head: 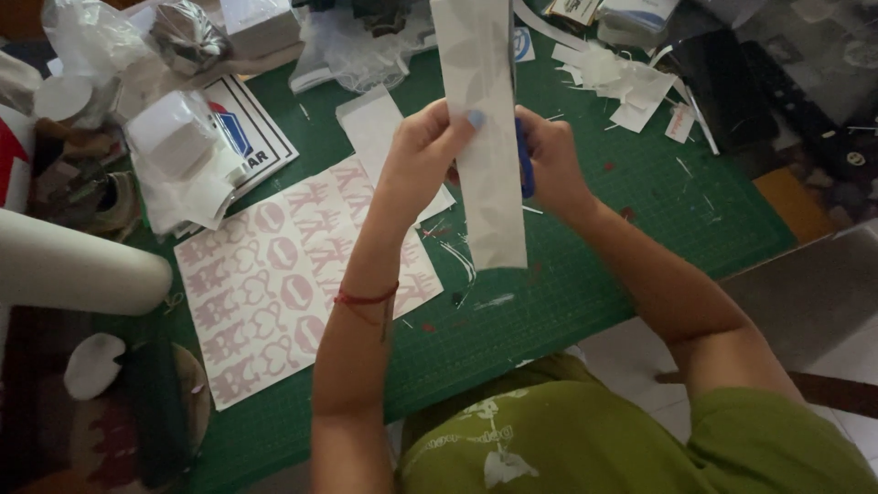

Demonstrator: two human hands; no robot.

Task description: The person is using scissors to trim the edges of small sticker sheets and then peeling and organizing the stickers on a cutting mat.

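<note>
Head view. The left hand (422,146) was raised over the worktop, its fingers clenched on the left edge of a long white strip of backing paper (485,137), with a thumbnail painted pale blue pressed on the strip's front face. The strip hung upright between both hands, its top running out of the frame and its lower end hanging free above the green gridded cutting mat (585,274). The right hand (551,157) sat just beside the strip's right edge, fingers clenched round a blue-handled tool (525,165); the tool's working end was hidden behind the strip, so its kind could not be told. A red thread bracelet (366,300) circled the left wrist.

On the mat, to the left of the left forearm, lay a large white sheet carrying rows of pale pink cut vinyl shapes (274,284). A smaller plain white sheet (375,128) lay partly under it, towards the far edge. White paper offcuts (631,87) were scattered on the mat's far right corner. A white cylindrical roll (73,265) lay at the left edge of the frame. Crumpled clear plastic bags (174,155) were piled at the far left. The person wore a green printed shirt (585,439).
</note>
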